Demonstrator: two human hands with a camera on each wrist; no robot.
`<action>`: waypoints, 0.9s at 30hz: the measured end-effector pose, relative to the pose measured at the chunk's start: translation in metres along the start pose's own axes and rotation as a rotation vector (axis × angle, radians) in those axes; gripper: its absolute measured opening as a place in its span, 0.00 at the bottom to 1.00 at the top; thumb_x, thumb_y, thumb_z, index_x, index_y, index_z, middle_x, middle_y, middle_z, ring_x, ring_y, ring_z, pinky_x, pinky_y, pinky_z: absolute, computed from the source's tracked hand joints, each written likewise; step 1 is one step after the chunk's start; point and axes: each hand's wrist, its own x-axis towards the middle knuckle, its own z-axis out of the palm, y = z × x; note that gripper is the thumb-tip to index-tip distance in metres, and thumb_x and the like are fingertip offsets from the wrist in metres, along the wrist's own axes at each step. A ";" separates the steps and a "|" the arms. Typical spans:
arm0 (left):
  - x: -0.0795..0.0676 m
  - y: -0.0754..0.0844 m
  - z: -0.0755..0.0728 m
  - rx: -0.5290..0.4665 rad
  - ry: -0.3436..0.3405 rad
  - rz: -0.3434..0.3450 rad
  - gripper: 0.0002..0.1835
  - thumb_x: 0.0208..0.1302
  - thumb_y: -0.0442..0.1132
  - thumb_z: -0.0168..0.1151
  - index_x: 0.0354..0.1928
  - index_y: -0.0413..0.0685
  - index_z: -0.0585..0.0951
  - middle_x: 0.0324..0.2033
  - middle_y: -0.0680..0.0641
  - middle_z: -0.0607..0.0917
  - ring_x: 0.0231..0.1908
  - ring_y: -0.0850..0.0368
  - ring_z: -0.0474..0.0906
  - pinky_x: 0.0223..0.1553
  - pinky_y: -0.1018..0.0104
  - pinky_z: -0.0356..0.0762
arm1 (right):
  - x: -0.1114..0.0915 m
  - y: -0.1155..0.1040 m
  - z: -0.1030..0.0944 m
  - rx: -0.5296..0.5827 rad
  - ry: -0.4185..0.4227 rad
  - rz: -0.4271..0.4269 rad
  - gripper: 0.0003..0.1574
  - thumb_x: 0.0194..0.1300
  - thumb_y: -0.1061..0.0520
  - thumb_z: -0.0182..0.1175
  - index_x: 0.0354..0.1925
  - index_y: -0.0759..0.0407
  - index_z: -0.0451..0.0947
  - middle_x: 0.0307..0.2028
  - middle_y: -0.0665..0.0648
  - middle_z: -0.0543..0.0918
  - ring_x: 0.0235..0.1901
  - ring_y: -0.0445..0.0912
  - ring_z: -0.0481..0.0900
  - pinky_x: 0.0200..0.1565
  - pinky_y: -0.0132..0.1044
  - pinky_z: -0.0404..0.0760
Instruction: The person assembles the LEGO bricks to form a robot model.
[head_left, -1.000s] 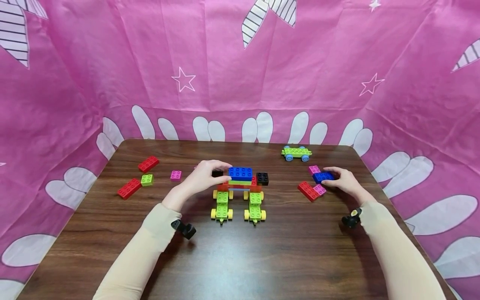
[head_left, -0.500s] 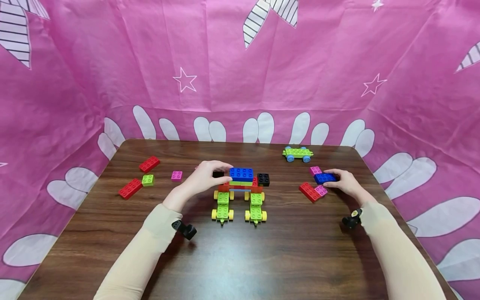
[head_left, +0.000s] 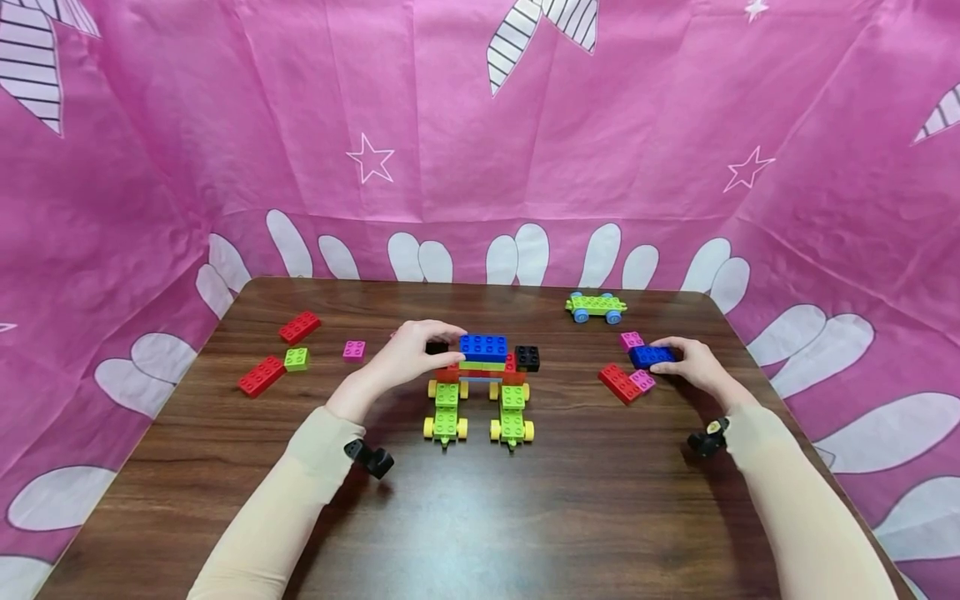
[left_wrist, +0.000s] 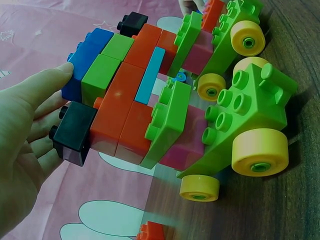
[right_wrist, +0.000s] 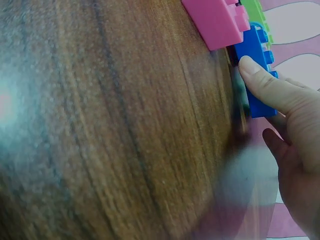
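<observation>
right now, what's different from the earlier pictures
At most, the right hand and the loose blue brick it grips have edged slightly right; the head view itself drifted too. Nothing was taken hold of or let go. The left hand still holds the top blue brick of the wheeled build.

Left arm (head_left: 279,500) and right arm (head_left: 798,496) reach forward, apart — left grip (head_left: 408,354) and right grip (head_left: 696,365) both pinching.

Long cream sleeves (head_left: 258,521); black, seemingly boxy wrist devices (head_left: 369,458)
</observation>
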 end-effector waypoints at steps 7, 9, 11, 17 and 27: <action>0.000 -0.001 0.000 0.001 0.001 -0.006 0.20 0.61 0.43 0.67 0.55 0.44 0.81 0.47 0.46 0.86 0.49 0.52 0.81 0.54 0.56 0.78 | -0.003 -0.004 -0.004 0.021 0.040 0.011 0.33 0.61 0.47 0.67 0.56 0.68 0.73 0.52 0.76 0.76 0.49 0.65 0.73 0.53 0.59 0.71; 0.000 -0.001 0.000 -0.002 -0.001 -0.009 0.20 0.61 0.43 0.67 0.55 0.44 0.81 0.47 0.45 0.85 0.49 0.52 0.81 0.54 0.56 0.78 | -0.004 -0.006 -0.004 0.043 0.052 0.027 0.33 0.61 0.46 0.66 0.56 0.67 0.73 0.52 0.76 0.76 0.49 0.64 0.73 0.52 0.54 0.73; 0.000 -0.001 0.000 -0.003 -0.002 -0.008 0.20 0.62 0.43 0.67 0.55 0.44 0.81 0.47 0.45 0.85 0.49 0.52 0.81 0.54 0.56 0.77 | -0.005 -0.009 -0.005 0.080 0.058 0.049 0.34 0.61 0.45 0.66 0.57 0.67 0.72 0.53 0.75 0.76 0.48 0.62 0.73 0.49 0.45 0.76; 0.000 0.001 -0.001 0.001 -0.001 -0.007 0.20 0.61 0.43 0.67 0.55 0.44 0.81 0.47 0.45 0.85 0.49 0.52 0.81 0.53 0.55 0.78 | -0.005 -0.030 -0.007 0.170 0.109 0.062 0.35 0.59 0.42 0.67 0.56 0.63 0.74 0.52 0.69 0.78 0.46 0.51 0.74 0.41 0.20 0.72; 0.000 0.000 0.001 -0.003 0.003 -0.003 0.20 0.61 0.43 0.67 0.55 0.44 0.81 0.47 0.45 0.85 0.49 0.52 0.81 0.53 0.54 0.78 | 0.005 -0.081 -0.007 0.100 0.274 -0.019 0.31 0.57 0.44 0.69 0.51 0.63 0.78 0.48 0.68 0.82 0.43 0.53 0.74 0.39 0.22 0.70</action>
